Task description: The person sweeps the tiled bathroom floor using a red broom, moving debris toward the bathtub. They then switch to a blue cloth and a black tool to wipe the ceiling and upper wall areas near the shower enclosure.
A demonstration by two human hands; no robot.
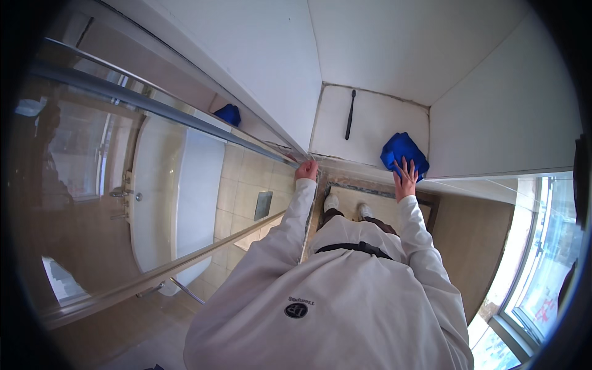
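Note:
My right hand point(405, 179) rests with its fingers spread on a crumpled blue cloth point(403, 150). The cloth lies at the right front corner of a white recessed ledge point(374, 115). My left hand point(307, 170) is curled at the ledge's left front corner, beside the end of the white side wall. Whether its fingers pinch anything is too small to tell. Farther back on the ledge, a black toothbrush point(350, 115) lies apart from both hands, its head towards the back wall.
White panels point(370, 41) enclose the ledge at the back and sides. On the left runs a glass panel with a metal rail point(185, 121); a white bathtub point(199, 185) shows there. A blue shape point(227, 114) appears near the rail. A window point(541, 268) is at the right.

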